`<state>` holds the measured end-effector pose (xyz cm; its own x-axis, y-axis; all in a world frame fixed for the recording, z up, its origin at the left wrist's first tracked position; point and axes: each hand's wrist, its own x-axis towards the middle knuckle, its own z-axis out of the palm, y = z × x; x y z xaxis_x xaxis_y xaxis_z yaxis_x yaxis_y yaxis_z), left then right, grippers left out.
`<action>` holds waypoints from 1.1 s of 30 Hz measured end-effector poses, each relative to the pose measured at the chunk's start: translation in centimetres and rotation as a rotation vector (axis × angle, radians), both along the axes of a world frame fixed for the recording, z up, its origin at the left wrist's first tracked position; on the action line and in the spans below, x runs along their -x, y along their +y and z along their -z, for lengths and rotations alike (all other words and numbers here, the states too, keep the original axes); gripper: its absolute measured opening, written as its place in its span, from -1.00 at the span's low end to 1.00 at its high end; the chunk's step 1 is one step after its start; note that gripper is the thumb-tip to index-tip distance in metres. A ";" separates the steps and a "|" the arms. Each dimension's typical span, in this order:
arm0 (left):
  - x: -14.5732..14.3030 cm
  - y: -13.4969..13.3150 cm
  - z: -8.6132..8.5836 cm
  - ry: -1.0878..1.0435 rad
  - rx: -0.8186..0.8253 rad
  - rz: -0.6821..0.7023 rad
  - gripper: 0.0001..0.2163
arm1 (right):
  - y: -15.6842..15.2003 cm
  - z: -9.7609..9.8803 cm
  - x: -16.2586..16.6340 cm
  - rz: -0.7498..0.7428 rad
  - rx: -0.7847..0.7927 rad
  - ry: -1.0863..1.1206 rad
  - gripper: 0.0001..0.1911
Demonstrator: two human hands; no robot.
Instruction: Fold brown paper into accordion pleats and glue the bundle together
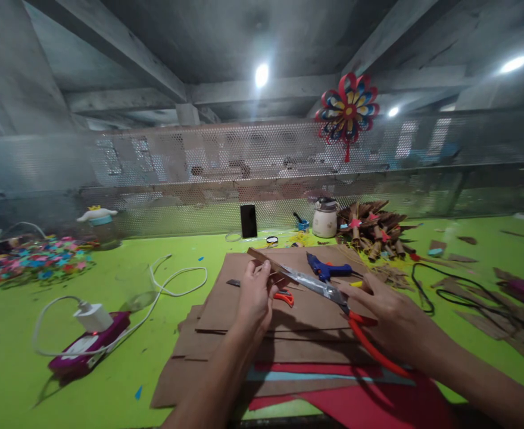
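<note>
My left hand (253, 301) pinches a narrow strip of brown cardboard (258, 256) between thumb and fingers. My right hand (393, 313) grips the scissors (318, 286) by their red handles, one loop hanging below the palm. The blades point left and reach the strip near my left fingertips; whether they are closed on it I cannot tell. Beneath both hands lie stacked brown cardboard sheets (217, 319). On them rest an orange-handled utility knife (285, 298), partly behind my left hand, and a blue glue gun (331, 269) beyond the scissors.
Red paper (346, 405) lies at the near edge. To the left are a purple power strip (110, 333) with a white charger and many coloured paper stars (50, 262). Behind stand a dark phone-like slab (248, 221), a white jar (324, 220) and a cardboard craft pile (373, 229).
</note>
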<state>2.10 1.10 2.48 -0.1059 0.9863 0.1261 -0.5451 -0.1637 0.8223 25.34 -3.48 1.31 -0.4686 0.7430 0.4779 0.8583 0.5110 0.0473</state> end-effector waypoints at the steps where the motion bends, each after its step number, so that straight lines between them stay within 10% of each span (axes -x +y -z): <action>1: 0.0 0.0 0.0 -0.001 0.000 0.000 -0.82 | 0.0 0.0 0.0 0.001 0.004 -0.002 -0.50; 33: -0.5 -0.2 0.2 0.022 -0.017 0.034 -0.81 | -0.6 -0.9 0.7 0.019 0.030 -0.008 -0.63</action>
